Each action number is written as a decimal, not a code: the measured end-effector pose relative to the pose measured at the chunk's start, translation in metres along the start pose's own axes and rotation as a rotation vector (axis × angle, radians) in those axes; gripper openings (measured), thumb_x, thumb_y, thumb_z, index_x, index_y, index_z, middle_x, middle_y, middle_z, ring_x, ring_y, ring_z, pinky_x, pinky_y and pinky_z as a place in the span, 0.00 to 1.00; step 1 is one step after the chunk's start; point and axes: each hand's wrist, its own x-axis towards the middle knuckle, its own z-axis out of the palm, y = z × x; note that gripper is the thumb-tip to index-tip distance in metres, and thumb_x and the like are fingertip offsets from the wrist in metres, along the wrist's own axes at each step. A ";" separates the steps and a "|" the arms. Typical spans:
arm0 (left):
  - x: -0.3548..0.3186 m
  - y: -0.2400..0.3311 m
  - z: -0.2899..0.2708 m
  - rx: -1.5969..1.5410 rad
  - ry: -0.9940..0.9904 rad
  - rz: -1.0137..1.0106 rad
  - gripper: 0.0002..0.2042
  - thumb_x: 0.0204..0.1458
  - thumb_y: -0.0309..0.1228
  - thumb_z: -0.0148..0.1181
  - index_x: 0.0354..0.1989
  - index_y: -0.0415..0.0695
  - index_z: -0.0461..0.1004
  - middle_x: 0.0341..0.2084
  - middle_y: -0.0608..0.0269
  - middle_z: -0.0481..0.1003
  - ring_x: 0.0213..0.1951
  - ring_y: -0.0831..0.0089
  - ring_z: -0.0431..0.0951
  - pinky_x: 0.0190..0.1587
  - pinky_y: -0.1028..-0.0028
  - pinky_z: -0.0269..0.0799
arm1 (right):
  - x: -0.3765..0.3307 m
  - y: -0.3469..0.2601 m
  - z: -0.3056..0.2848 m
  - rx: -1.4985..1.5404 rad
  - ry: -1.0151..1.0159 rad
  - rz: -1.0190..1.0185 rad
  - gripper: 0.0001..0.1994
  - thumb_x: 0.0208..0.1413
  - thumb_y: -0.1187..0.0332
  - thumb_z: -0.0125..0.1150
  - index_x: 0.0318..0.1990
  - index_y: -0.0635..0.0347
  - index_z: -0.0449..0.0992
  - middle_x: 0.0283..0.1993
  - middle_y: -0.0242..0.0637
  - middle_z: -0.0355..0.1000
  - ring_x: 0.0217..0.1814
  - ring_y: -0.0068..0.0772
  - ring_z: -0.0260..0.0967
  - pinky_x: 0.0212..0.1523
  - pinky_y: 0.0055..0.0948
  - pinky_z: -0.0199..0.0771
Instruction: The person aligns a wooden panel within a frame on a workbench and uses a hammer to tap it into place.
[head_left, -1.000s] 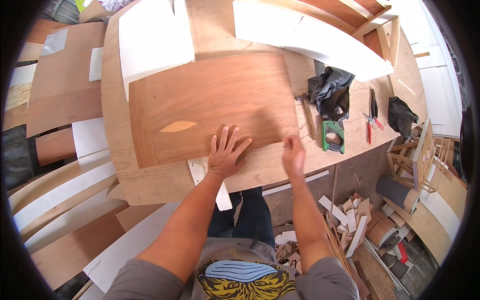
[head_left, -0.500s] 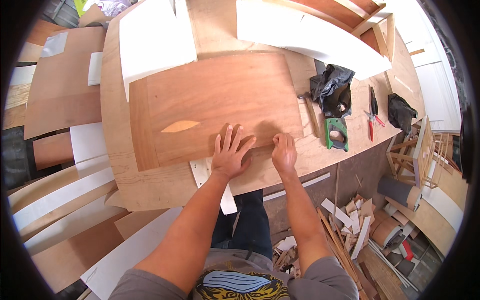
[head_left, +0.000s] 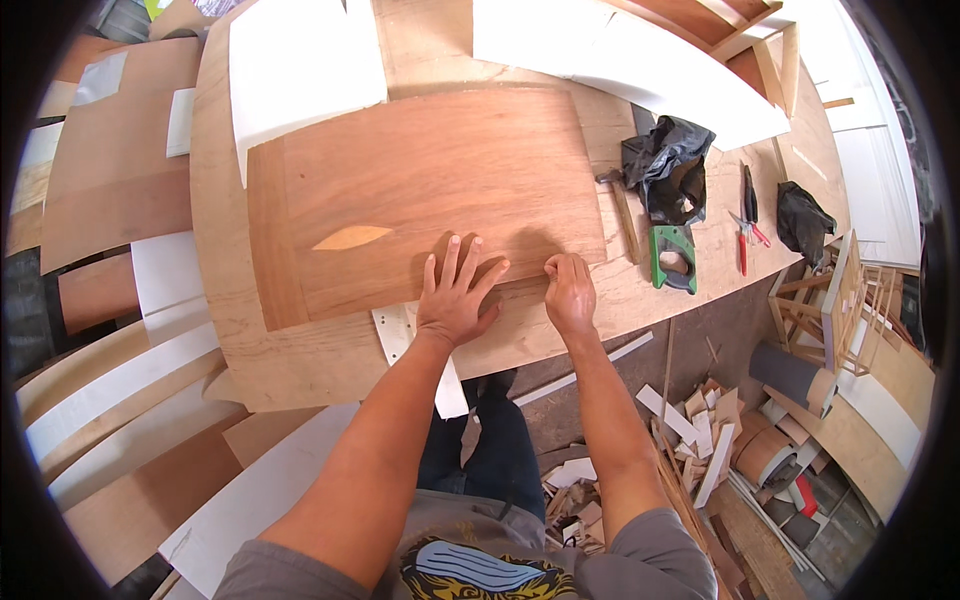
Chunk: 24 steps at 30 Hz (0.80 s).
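We look down at a big wooden table [head_left: 300,378], and a flat brown board [head_left: 430,170] lies on it, right in front of us; its top left part sits over a white sheet [head_left: 305,70], and its near edge runs close to our hands; a pale patch [head_left: 352,238], shaped like a leaf, shows on the board's left half; our left hand [head_left: 460,298] lies flat with its fingers spread wide, and its fingertips rest on the board near that edge; our right hand [head_left: 572,295] is at the same edge, farther to the right, with its fingers curled in and its thumb close to them; we cannot tell if it pinches some small thing; a white strip [head_left: 393,335] with little holes sticks out from the board's near side, goes by our left wrist and pokes past the table's edge; to the right of the board we see a hammer [head_left: 627,222] with a wooden handle, a crumpled black bag [head_left: 668,160] beside it, and a green saw handle [head_left: 660,273] just below the bag; farther right are clippers [head_left: 743,255] with red handles, and then a second black bag [head_left: 803,222]; a long white board [head_left: 610,50] with a curved edge lies at the top; down on the floor [head_left: 622,388], to our right, there is a messy pile of wood bits [head_left: 700,432].
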 end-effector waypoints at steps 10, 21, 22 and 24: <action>-0.002 0.000 0.001 0.003 0.028 -0.003 0.38 0.50 0.55 0.71 0.73 0.78 0.66 0.80 0.57 0.53 0.81 0.48 0.46 0.73 0.35 0.51 | -0.001 0.000 0.004 -0.133 0.060 -0.112 0.06 0.56 0.76 0.65 0.37 0.57 0.73 0.35 0.37 0.73 0.37 0.44 0.74 0.38 0.40 0.78; -0.001 0.002 0.001 0.007 0.079 -0.020 0.38 0.49 0.56 0.71 0.72 0.78 0.68 0.80 0.60 0.55 0.81 0.50 0.47 0.73 0.36 0.51 | 0.001 0.018 0.005 -0.087 0.066 -0.220 0.05 0.57 0.76 0.64 0.37 0.56 0.73 0.35 0.37 0.72 0.37 0.43 0.74 0.37 0.39 0.77; -0.001 0.002 0.001 0.007 0.076 -0.023 0.38 0.49 0.56 0.71 0.72 0.78 0.68 0.80 0.60 0.55 0.81 0.50 0.47 0.74 0.36 0.51 | 0.002 0.017 0.004 -0.089 0.055 -0.231 0.05 0.57 0.76 0.64 0.37 0.56 0.73 0.35 0.37 0.72 0.37 0.43 0.74 0.37 0.39 0.77; -0.002 0.002 0.002 0.007 0.073 -0.025 0.38 0.49 0.56 0.71 0.72 0.78 0.68 0.80 0.60 0.55 0.81 0.50 0.47 0.74 0.36 0.51 | 0.002 0.017 0.003 -0.090 0.045 -0.243 0.05 0.57 0.76 0.64 0.37 0.57 0.73 0.35 0.38 0.72 0.37 0.44 0.74 0.38 0.40 0.77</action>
